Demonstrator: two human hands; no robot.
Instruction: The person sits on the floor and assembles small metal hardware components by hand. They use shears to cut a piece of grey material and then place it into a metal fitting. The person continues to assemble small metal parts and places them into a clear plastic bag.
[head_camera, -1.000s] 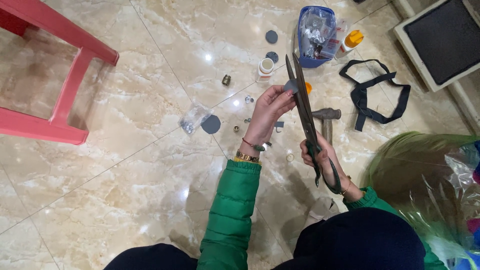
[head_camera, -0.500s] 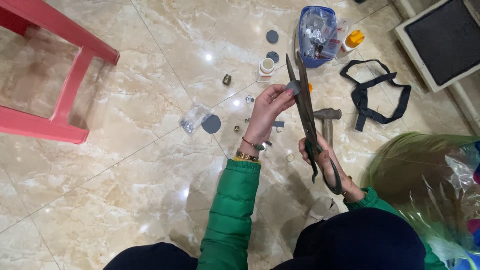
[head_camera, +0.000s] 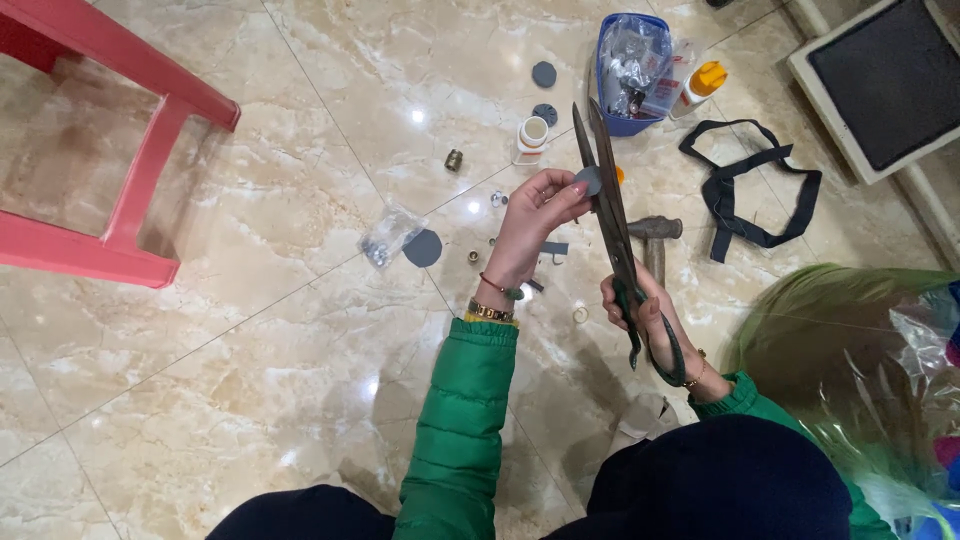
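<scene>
My right hand (head_camera: 652, 318) grips the dark handles of a large pair of scissors (head_camera: 605, 190), whose long blades point away from me and are nearly closed. My left hand (head_camera: 535, 220) pinches a small grey round disc (head_camera: 590, 181) against the blades, about a third of the way down from the tips. Both arms wear green puffy sleeves, and a bracelet and beads sit on the left wrist.
On the marble floor lie a hammer (head_camera: 655, 240), a black strap (head_camera: 745, 195), a blue tub (head_camera: 632, 70) of parts, a white bottle (head_camera: 531, 139), a yellow-capped bottle (head_camera: 700, 85), grey discs (head_camera: 422, 248), a small plastic bag (head_camera: 385, 238). A red stool (head_camera: 110, 170) stands left; a green plastic bag (head_camera: 860, 370) lies right.
The hands and scissors have stayed almost still; the blades look slightly more closed on the disc.
</scene>
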